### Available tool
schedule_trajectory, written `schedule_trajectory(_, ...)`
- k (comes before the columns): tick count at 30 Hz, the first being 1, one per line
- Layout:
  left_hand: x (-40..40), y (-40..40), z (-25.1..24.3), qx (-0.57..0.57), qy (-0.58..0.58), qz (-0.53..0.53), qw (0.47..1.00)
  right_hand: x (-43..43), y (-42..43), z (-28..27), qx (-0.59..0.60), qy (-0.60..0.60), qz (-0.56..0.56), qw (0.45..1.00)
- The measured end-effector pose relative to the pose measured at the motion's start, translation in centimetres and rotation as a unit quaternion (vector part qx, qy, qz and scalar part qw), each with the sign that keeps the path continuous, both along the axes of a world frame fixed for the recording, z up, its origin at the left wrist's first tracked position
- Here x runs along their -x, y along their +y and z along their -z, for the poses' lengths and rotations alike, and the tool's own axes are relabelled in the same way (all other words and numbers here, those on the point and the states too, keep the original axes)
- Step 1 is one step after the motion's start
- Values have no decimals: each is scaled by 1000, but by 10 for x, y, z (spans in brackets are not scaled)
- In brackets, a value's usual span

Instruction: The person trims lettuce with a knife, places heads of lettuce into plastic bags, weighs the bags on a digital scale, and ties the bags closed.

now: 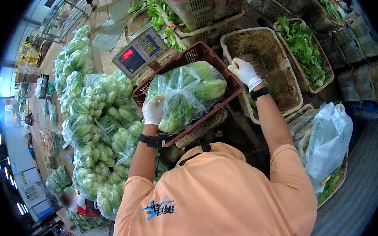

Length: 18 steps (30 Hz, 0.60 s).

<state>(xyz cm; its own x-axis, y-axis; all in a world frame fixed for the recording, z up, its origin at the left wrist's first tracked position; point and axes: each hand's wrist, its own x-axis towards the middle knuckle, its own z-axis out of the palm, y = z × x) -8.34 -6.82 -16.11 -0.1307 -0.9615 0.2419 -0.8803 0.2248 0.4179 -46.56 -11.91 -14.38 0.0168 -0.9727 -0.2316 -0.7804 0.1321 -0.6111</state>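
Note:
My left hand [153, 111], in a white glove, grips the left side of a clear plastic bag of leafy green vegetables [193, 92]. The bag is gathered into a knot on top and lies in a maroon plastic crate [205, 111]. Beside the crate stands a digital scale display [140, 53] with lit red digits. My right hand [245, 74], also gloved, hovers by the near left rim of a dirty off-white crate [275, 68]. Its fingers are partly bent and apart, with nothing visible in them. A few green scraps lie low in that crate.
Many bagged greens [92, 125] are heaped on the left. A crate of loose leaves [303, 53] stands at right, near stacked crates [365, 47]. Translucent plastic bags [328, 141] hang over another crate at lower right. Other people [81, 205] appear at lower left and top left.

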Motion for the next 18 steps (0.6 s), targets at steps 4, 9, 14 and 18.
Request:
schedule_trajectory(4,13,-5,3,-28,215,10,976,-56,9,15,71,-58,-168,982)
schedule_trajectory(9,28,-7,12,-28,269,-168,948,-140,25,46,54,119,-162,978)
schedule_trajectory(14,67,16,-7,-79,-209,-49,974,-133,38,47,209,-7,-28,977)
schedule_trajectory(18,64,10,3,-65,-255,-30,964,-100,32,28,302,-27,-1,953)
